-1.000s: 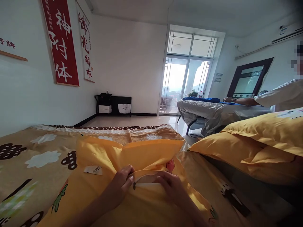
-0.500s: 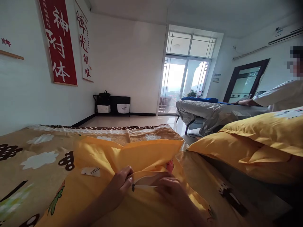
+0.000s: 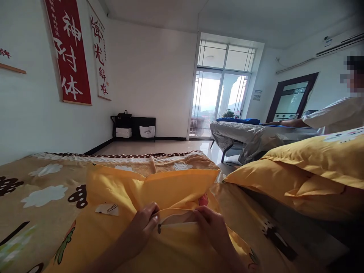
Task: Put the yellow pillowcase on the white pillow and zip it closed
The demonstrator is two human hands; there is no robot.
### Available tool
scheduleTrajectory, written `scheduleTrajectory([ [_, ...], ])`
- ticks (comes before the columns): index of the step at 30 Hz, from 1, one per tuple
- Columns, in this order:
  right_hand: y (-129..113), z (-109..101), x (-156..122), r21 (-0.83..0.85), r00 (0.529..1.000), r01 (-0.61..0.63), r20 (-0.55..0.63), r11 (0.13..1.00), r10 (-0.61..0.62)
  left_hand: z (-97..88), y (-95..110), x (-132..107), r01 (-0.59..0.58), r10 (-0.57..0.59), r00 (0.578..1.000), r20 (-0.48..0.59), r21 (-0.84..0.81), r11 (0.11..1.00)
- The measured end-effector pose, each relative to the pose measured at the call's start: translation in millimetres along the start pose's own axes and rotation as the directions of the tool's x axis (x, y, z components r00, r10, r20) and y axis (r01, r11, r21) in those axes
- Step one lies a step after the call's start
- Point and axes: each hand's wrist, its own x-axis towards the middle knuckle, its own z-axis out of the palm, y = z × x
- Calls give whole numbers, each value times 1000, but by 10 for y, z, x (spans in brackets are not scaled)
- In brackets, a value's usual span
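A yellow pillowcase lies in front of me on a tan printed bedsheet. My left hand pinches the pillowcase's zipper pull at the left end of the zipper opening. My right hand grips the yellow fabric at the right end of that opening, fingers curled over its edge. White lining shows in the gap between the two hands.
Two yellow pillows are stacked at my right. Another person in white leans over a grey-covered bed with blue cloth. Black rack with bags stands by the far wall, beside glass balcony doors.
My right hand has slid slightly right along the zipper opening and now grips its edge. My left hand stays on the pull. The view has drifted a little.
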Motion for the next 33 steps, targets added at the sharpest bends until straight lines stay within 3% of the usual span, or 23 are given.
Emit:
scheduleTrajectory([
  [3,47,-67,42,-22,998,-62,0,998,62,2,4,-5,-4,4,1000,-9,-4,1000],
  [9,76,-318,68,35,993,-61,-101,998,64,-1,12,-15,7,-7,1000,-5,-23,1000],
  [15,126,-257,88,29,997,-70,34,997,69,11,103,-67,-4,4,1000,21,-1,1000],
  [18,153,-206,98,-60,982,-11,186,998,22,6,111,-79,-7,7,1000,17,-3,1000],
  [22,160,-266,114,-163,933,78,359,983,-15,7,80,-79,-12,11,1000,13,11,1000],
  [26,47,-419,100,-128,829,212,548,969,-109,51,73,-87,-26,25,1000,16,4,1000],
  [29,-80,-539,72,-145,798,260,588,955,-128,106,38,-88,-37,34,998,-55,-56,998],
  [33,-185,-631,51,-357,844,386,509,850,-169,162,-45,-76,-37,6,966,-258,-115,993],
])
